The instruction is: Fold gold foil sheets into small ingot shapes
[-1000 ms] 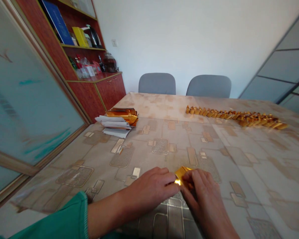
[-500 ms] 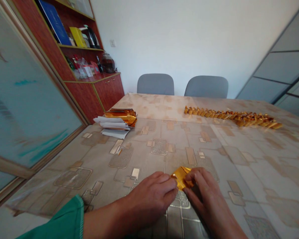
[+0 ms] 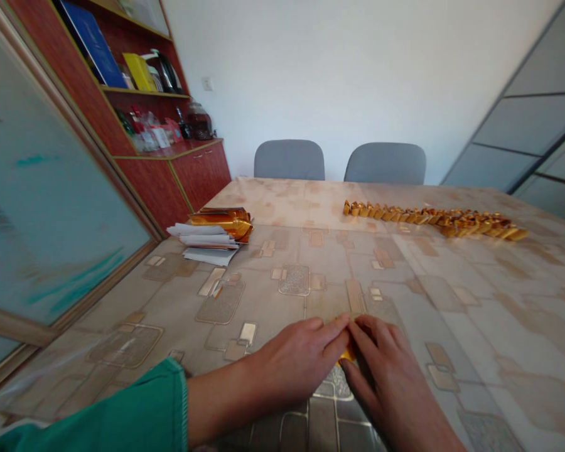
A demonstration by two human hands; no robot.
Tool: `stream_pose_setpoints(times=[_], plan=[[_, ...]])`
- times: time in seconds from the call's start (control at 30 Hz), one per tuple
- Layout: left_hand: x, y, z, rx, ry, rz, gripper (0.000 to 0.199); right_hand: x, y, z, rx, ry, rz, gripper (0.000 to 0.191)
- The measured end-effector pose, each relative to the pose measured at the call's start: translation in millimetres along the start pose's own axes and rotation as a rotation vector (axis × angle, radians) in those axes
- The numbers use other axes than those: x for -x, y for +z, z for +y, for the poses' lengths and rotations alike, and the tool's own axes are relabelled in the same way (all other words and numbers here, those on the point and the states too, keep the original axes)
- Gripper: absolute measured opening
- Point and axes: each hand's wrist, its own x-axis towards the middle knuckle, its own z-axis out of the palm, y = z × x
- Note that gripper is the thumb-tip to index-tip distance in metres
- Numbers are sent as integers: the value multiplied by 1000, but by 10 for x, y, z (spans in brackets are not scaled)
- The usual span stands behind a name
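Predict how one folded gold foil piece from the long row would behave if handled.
Each folded gold foil piece looks thin-walled, so probably light for its size, and likely to crush under a firm grip. Its angular shape should resist rolling.

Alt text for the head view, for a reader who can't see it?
The left hand and right hand press a piece of gold foil on a patterned table cover; a long row of folded gold pieces lies beyond.

Probably gold foil point(image 3: 348, 356), nearly hidden between the left hand point(image 3: 294, 359) and right hand point(image 3: 386, 376), exact shape hard to tell
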Motion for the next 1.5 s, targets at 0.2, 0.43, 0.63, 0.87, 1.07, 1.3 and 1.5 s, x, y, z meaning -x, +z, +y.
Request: stream_pose_setpoints(times=[0.2,0.43,0.63,0.87,1.07,1.3,1.5], plan=[[2,7,11,31,-45,-47,42,60,-15,10,179,-43,76,32],[18,-4,2,-26,-46,-80,39,119,-120,123,302,-57,95,30],[7,-6,5,29,-54,-41,40,66,-98,-50,239,-89,135,31],[-33,-37,-8,280,-245,-71,35,171,-155,-121,99,-218,118,27],[-17,-70,-97,511,-279,-56,38,210,-176,-81,71,-324,57,27],[8,-105,-143,610,-262,-37,43,6,-442,101,-217,-83,-33,23],[49,-38,-121,621,-281,39,48,-561,-292,332,-183,174,-349,8]])
